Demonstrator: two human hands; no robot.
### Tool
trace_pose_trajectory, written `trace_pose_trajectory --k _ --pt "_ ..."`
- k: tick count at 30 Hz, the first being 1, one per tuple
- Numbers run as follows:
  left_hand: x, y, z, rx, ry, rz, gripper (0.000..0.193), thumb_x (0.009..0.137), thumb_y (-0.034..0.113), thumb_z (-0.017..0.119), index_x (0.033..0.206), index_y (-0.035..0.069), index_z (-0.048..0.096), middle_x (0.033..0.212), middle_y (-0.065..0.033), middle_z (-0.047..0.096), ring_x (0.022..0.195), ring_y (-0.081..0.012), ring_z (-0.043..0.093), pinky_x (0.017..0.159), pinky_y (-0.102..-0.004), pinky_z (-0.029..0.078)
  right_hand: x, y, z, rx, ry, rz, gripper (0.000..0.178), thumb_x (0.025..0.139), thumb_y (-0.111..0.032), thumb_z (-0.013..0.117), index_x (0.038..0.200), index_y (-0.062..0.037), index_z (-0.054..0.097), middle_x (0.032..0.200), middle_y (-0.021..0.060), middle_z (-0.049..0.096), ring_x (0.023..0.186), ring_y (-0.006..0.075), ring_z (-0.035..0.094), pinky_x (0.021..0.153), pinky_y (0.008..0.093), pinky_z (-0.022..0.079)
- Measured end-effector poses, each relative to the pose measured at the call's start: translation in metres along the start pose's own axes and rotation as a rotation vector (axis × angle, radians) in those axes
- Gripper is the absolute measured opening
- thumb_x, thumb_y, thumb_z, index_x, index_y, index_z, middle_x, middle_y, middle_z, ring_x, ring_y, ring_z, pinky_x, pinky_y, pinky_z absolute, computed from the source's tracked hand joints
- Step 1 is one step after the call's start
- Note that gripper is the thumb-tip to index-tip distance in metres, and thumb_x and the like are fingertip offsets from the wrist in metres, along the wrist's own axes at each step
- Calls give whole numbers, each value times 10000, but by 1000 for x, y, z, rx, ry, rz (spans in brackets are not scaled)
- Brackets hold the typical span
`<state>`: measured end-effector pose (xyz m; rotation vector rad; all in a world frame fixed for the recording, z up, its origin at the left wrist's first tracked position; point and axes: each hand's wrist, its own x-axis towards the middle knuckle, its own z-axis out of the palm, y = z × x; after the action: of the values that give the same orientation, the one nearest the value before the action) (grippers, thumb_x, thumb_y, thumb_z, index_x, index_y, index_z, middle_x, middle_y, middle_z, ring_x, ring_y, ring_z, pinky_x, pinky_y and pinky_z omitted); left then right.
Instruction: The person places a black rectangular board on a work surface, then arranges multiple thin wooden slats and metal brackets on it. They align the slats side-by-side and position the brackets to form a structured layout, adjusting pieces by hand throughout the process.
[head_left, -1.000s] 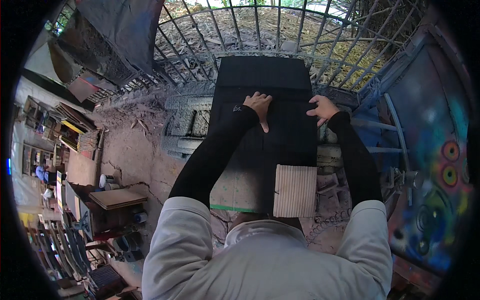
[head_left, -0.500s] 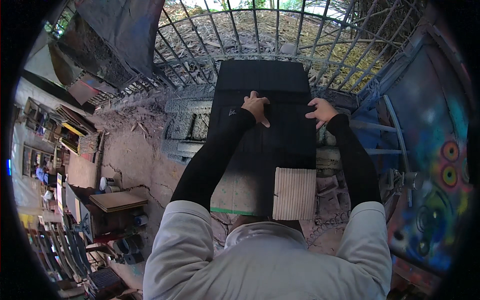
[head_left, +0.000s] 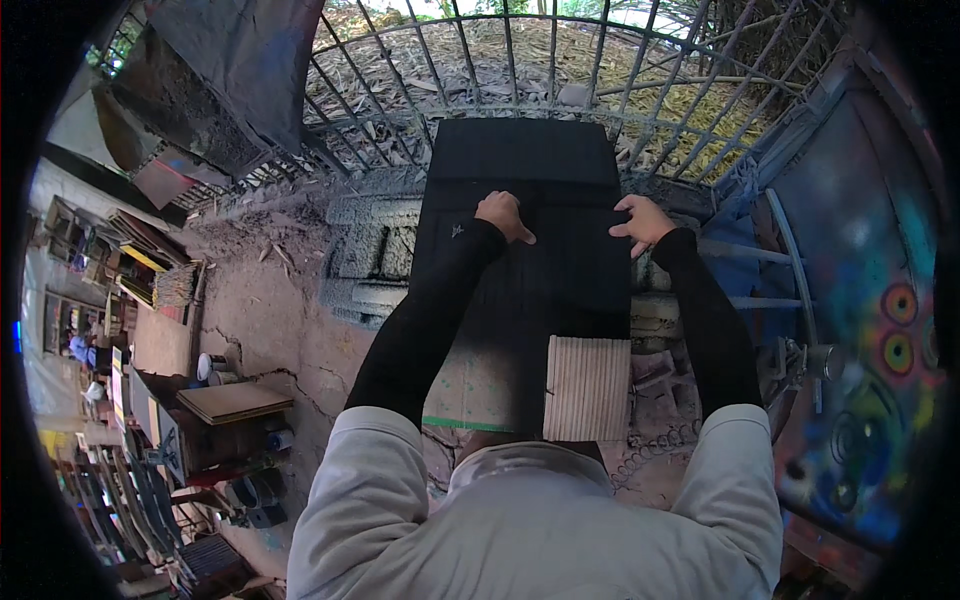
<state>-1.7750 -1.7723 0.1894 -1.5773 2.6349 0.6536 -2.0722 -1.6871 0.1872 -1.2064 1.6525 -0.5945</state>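
Note:
A long black panel (head_left: pixel 565 275) lies in front of me, with a small pale mark on its left part. My left hand (head_left: pixel 505 216) is over its upper middle; the thumb sticks out to the right and the other fingers are bent and partly hidden. At the panel's right edge is my right hand (head_left: pixel 647 222), with thumb and fingers apart and nothing seen between them. Whether either hand presses on the surface, I cannot tell. A ribbed, light-coloured square piece (head_left: pixel 588 388) rests at the near right end, beside a pale, green-edged board (head_left: pixel 470 385).
Metal bars (head_left: pixel 510 60) run along the far side. On the right stands a paint-splashed blue panel (head_left: pixel 850 330). Blackened moulded blocks (head_left: pixel 370 255) sit left of the black panel. Farther left are a board (head_left: pixel 235 398) on a stand and cans (head_left: pixel 210 367).
My left hand has drawn slightly back and to the left, and its fingers look more bent. The black panel has shifted slightly left at its left edge. My right hand stays nearly put.

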Motion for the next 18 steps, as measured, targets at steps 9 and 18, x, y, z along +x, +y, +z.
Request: trace_pose_trajectory --k 9,18 --pt "4 7 -9 52 -153 54 853 588 350 888 1351 134 575 1236 -129 610 1263 -319 477 1020 -470 406 -4 -10 -4 28 -64 -17 585 801 -34 748 1317 69 491 1250 252 540 780 312 694 501 379 617" --pt "-10 26 -37 27 -226 46 765 620 330 882 1305 162 586 1299 -129 598 1235 -386 493 1054 -473 378 -13 -23 -10 -36 -74 -17 524 798 -62 756 1256 79 546 1188 213 606 741 253 694 514 361 615"
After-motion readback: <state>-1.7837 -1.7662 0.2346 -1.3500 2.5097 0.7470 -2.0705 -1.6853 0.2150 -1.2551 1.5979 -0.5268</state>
